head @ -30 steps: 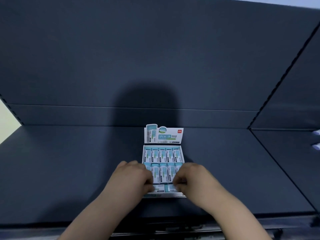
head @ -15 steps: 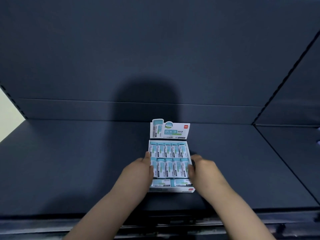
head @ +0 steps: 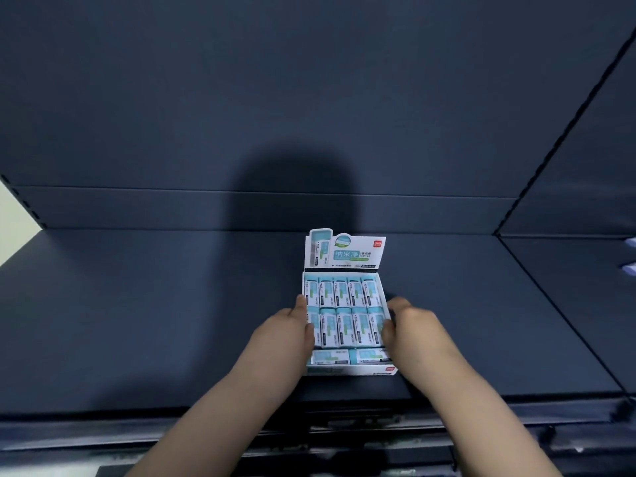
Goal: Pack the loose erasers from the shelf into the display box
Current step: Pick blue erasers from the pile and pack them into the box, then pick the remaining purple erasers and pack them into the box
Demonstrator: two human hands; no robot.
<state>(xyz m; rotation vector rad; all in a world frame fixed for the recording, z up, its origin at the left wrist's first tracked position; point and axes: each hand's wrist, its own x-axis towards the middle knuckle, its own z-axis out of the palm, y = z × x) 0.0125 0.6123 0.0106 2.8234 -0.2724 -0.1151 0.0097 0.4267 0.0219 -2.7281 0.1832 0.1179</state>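
Note:
A white and teal display box (head: 351,370) stands on the dark shelf (head: 137,321), its printed header card (head: 345,252) upright at the back. Rows of teal and white erasers (head: 344,309) fill it, several standing and two lying flat along the front. My left hand (head: 284,333) grips the box's left side, thumb over the edge on the erasers. My right hand (head: 411,327) holds the right side the same way. No loose eraser shows on the shelf.
The shelf's dark back panel (head: 309,98) rises behind the box. A second shelf bay (head: 585,304) adjoins at the right, with small pale items (head: 629,256) at the frame's edge. The shelf's front lip (head: 172,428) runs below my forearms.
My hands have left the top of the front erasers and spread to the box's two sides. The box now sits slightly further right and back on the shelf.

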